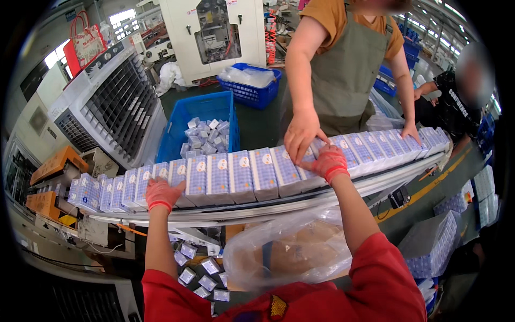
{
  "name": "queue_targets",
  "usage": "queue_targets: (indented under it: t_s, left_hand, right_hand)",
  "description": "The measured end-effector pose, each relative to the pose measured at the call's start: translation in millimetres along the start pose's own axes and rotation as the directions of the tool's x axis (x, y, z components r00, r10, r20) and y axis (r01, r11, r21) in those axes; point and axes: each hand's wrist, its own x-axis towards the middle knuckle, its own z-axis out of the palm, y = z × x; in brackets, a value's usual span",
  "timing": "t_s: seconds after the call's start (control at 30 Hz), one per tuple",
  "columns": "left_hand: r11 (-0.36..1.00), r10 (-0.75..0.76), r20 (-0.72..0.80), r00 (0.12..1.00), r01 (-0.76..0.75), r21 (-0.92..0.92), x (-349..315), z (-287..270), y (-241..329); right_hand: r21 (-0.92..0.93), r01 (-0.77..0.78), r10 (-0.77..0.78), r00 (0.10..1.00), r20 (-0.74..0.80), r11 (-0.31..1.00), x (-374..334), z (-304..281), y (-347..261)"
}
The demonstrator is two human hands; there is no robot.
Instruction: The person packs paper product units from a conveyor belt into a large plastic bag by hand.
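Left hand (162, 193) in red knit glove, fingers spread flat on top of packs near left part of row of blue-white tissue packs (241, 174), pressing, not gripping. Right hand (328, 162) in same kind of glove, fingers half curled over a pack edge further right along row, thumb side tucked; cannot tell if pack actually pinched. Row standing on edge, pack against pack, along curved grey conveyor (300, 201), running from lower left up to upper right. Co-worker's bare hand (301, 134) w/ fingers splayed on packs, touching right glove; co-worker's other hand (412, 131) resting on packs near far right end. Behind conveyor, blue crate (182, 121) w/ loose small packs inside; 2nd blue basket (252, 91) further back holding clear bags. Big grey-white air cooler (112, 102) at left. Below conveyor, clear plastic bag (289, 249) over cardboard box, loose packs scattered on floor (201, 273) near it. Wrapped bundle of packs (434, 241) at lower right
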Motion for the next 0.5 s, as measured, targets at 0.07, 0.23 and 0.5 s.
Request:
queue_targets:
  t_s: [0.07, 0.23, 0.5]
  left_hand:
    - [0.999, -0.04, 0.067, 0.997, 0.039, 0.023, 7, -8, 3]
    - [0.994, -0.021, 0.258, 0.966, 0.047, -0.096, 16, -9, 7]
    - [0.944, 0.267, -0.086, 0.96, -0.278, -0.178, -18, -7, -8]
  right_hand:
    - [0.082, -0.014, 0.014, 1.0, -0.002, 0.997, -4, 6, -10]
    - [0.01, -0.197, 0.197, 0.98, 0.025, 0.98, 4, 25, -8]
    - [0.094, 0.391, -0.165, 0.578, -0.799, 0.916, -7, 65, 27]
